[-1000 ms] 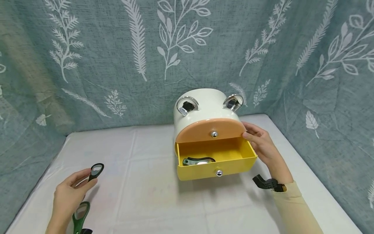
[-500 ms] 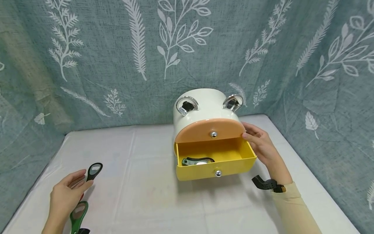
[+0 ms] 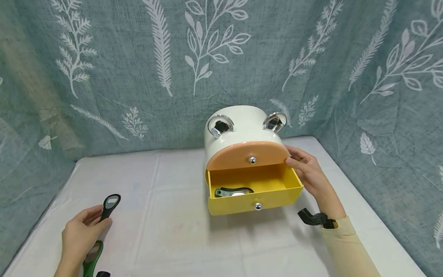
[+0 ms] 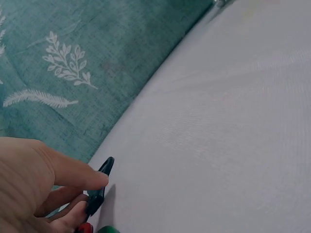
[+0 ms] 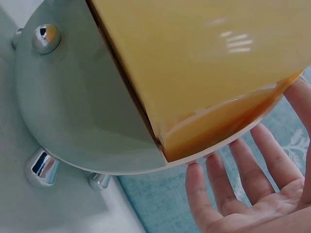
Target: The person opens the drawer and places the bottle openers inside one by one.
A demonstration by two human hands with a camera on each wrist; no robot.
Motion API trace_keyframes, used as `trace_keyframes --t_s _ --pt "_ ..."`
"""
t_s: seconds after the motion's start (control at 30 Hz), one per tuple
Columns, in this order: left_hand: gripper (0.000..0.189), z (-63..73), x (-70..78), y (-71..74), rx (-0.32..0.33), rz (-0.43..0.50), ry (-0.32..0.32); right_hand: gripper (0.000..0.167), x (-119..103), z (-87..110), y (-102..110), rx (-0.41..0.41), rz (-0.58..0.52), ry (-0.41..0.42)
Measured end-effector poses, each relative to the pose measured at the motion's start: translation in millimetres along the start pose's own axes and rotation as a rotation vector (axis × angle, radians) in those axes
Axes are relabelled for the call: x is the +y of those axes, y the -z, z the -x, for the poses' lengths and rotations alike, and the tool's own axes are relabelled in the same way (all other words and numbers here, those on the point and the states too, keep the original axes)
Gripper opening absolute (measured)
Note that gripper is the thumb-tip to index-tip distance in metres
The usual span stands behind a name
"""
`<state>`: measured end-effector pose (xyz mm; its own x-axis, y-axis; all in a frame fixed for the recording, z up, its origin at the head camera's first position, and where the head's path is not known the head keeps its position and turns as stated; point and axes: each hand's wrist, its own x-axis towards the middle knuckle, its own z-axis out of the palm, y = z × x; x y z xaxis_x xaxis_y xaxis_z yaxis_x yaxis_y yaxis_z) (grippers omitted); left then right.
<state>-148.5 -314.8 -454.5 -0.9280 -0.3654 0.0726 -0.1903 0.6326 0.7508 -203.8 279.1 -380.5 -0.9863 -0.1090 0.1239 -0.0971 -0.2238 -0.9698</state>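
My left hand (image 3: 80,232) pinches a black bottle opener (image 3: 111,201) by its handle, with the ring end sticking up past the fingertips. In the left wrist view the dark opener (image 4: 106,167) sits between thumb and fingers, close above the cloth. Below that hand lies a green bottle opener (image 3: 92,254), partly covered by the hand. My right hand (image 3: 309,171) rests against the right side of a white frog-shaped box (image 3: 238,123); its fingers touch the side wall (image 5: 209,156). The yellow lower drawer (image 3: 235,206) is pulled out, with green and black openers (image 3: 230,191) inside.
The peach upper drawer (image 3: 235,156) is closed. Something black (image 3: 103,274) shows at the lower left edge, and a red piece (image 4: 84,227) appears under the left hand. The white-covered table (image 3: 173,231) meets a teal leaf-patterned curtain (image 3: 138,77) behind and at the sides.
My left hand shifted slightly left, then back toward the opener, and its thumb now lies closer on the handle. The right hand, box and drawer have kept their places.
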Motion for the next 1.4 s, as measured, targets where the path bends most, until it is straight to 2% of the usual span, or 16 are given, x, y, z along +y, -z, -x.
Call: trace_keyframes --t_s 0.1,0.2,0.3,0.4,0.5,0.63,0.7,0.97,1.1,1.27,1.4 --pt "0.046 -0.5 -0.2 -2.2 0.023 -0.043 -0.025 0.037 -0.8 0.4 0.2 0.006 -0.002 -0.006" --pt "0.043 0.3 -0.2 -3.5 0.024 -0.056 -0.124 0.037 -1.9 0.2 0.8 0.010 -0.007 -0.010" --pt "0.043 1.4 1.1 -4.3 -0.003 -0.040 -0.241 0.037 -2.9 -0.4 1.3 0.016 -0.007 -0.012" --pt "0.045 2.5 3.6 -4.7 -0.044 -0.042 -0.292 0.038 -3.5 -0.9 1.5 0.022 -0.007 -0.016" --pt "0.045 3.2 4.3 -4.7 -0.061 -0.090 -0.272 0.039 -3.8 -1.1 1.0 0.020 -0.008 -0.019" --pt "0.044 4.5 3.0 -3.1 -0.047 -0.146 -0.210 0.038 -3.7 -1.9 0.0 0.011 -0.017 -0.016" --pt "0.040 5.8 2.4 -2.0 -0.036 -0.161 -0.206 0.038 -3.3 -2.5 -0.4 0.003 -0.028 -0.011" --pt "0.026 9.2 3.2 -4.0 -0.004 -0.159 -0.276 0.036 -1.7 -3.2 -0.1 -0.010 -0.047 -0.001" --pt "0.025 7.9 5.3 -5.0 -0.030 -0.162 -0.279 0.037 -2.0 -2.6 0.1 -0.001 -0.039 -0.006" --pt "0.033 8.0 6.1 -6.3 -0.069 -0.161 -0.323 0.037 -2.6 -1.4 0.4 0.010 -0.039 -0.007" --pt "0.048 7.9 4.1 -10.4 -0.061 -0.157 -0.357 0.036 -1.0 -1.5 0.9 0.004 -0.049 0.005"
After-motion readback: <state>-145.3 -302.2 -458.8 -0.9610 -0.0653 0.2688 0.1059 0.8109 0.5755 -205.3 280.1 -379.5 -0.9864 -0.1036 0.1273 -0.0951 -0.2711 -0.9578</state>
